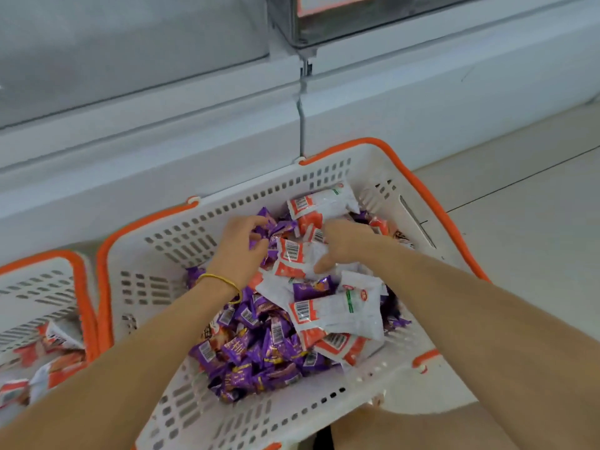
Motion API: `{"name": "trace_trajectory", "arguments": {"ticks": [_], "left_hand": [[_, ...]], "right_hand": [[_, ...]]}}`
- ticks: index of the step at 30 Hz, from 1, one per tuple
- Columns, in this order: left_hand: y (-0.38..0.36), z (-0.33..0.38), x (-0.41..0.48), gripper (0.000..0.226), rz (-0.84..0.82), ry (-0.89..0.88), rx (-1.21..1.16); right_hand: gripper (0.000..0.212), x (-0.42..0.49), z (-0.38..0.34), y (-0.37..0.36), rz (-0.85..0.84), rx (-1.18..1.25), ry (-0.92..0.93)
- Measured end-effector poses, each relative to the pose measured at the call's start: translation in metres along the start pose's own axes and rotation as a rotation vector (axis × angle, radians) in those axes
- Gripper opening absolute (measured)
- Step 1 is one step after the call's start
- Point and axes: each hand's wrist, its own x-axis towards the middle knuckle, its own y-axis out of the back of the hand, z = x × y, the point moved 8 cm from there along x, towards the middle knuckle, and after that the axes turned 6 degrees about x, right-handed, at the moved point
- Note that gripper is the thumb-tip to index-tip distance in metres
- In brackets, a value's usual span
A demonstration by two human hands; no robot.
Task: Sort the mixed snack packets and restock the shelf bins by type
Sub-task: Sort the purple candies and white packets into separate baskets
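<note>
As I reach into it, the big white basket with the orange rim holds a mixed heap: purple packets mostly toward its near side, white-and-red packets with barcodes toward its far right. Left of this basket a second basket holds more white-and-red ones. Over the basket's middle, my left hand curls round purple packets; my right hand clamps white-and-red packets.
</note>
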Motion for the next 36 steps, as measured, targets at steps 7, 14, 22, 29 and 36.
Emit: {"name": "trace_trajectory", "arguments": {"ticks": [7, 14, 22, 29, 36], "left_hand": [[-0.005, -0.01, -0.002, 0.026, 0.03, 0.008, 0.023], [-0.056, -0.026, -0.014, 0.042, -0.261, -0.026, 0.317], [-0.069, -0.021, -0.02, 0.067, -0.472, -0.207, 0.952], [0.01, -0.004, -0.024, 0.03, -0.08, -0.102, 0.327], [-0.073, 0.087, -0.075, 0.025, -0.521, -0.351, 0.034]], "right_hand": [[0.072, 0.013, -0.005, 0.046, 0.142, -0.307, 0.176], [0.059, 0.001, -0.003, 0.056, 0.165, -0.391, 0.187], [0.05, -0.064, 0.001, 0.102, 0.392, -0.026, 0.105], [0.046, -0.128, 0.025, 0.103, 0.417, 0.27, -0.071], [0.036, -0.148, 0.037, 0.124, 0.513, 0.452, -0.086]]}}
